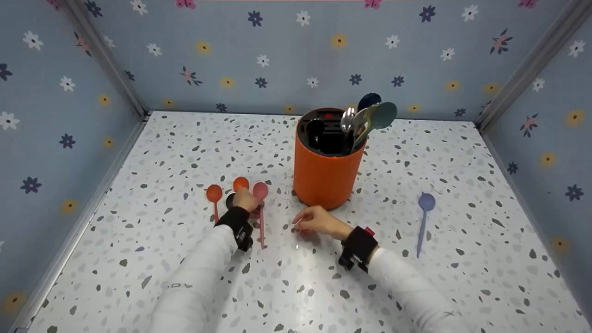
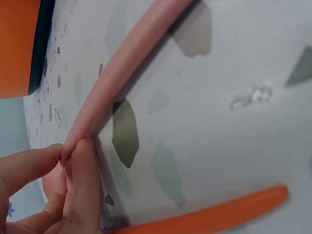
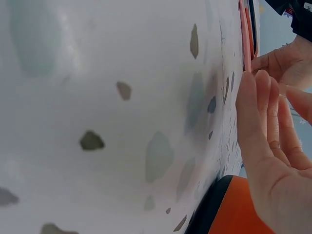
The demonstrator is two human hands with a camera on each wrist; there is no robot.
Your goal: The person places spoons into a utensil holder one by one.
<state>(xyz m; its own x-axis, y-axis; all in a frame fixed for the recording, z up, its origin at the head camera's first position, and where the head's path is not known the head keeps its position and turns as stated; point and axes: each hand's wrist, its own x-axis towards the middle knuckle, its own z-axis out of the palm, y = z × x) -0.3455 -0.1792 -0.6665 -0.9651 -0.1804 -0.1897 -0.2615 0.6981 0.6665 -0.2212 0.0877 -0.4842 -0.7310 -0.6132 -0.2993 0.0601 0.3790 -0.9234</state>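
Observation:
My left hand (image 1: 247, 202) is at the group of spoons on the left, and its thumb and fingertips pinch the handle of a pink spoon (image 2: 114, 78). The bowl of that pink spoon (image 1: 261, 190) points away from me. An orange spoon (image 1: 241, 183) and a dark spoon (image 1: 230, 200) are partly hidden behind the left hand. Farther left lies a red-orange spoon (image 1: 214, 193). My right hand (image 1: 319, 220) hovers low over the table in front of the orange utensil holder (image 1: 326, 178), fingers relaxed and slightly bent, holding nothing.
The holder has a black slotted top with several utensils upright in it, among them a metal spoon (image 1: 348, 120) and a grey-green spoon (image 1: 384, 115). A lavender spoon (image 1: 426, 202) lies at the right on the speckled table (image 1: 296, 296). Flowered panels (image 1: 296, 60) wall the back and sides.

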